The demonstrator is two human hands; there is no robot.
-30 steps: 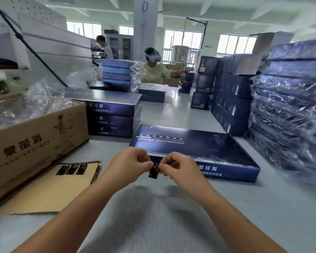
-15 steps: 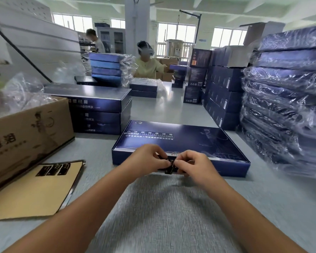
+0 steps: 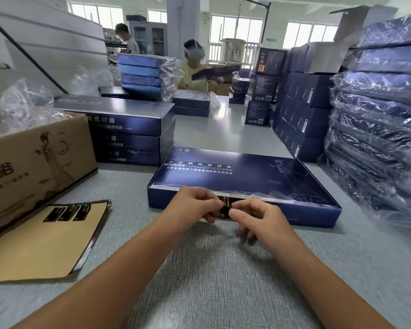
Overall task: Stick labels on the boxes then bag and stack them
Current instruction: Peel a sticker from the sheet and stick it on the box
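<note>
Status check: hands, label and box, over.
Left hand and right hand both pinch the label. Label at the box near edge, can't tell if stuck down. Nothing between hands and box.

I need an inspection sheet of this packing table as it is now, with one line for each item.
Surface: grey table, bare in front of the hands.
Job's things: flat blue box lies on the table; a dark label is at its near edge; tan sheet at left carries three more labels.
Clutter: brown carton at left; stack of blue boxes behind it; bagged boxes piled at right.
Grips: left hand and right hand both pinch the label.
Cables: thin black line at upper left, cable or rod, cannot tell.
Surroundings: two other persons at the far end; windows behind.
</note>
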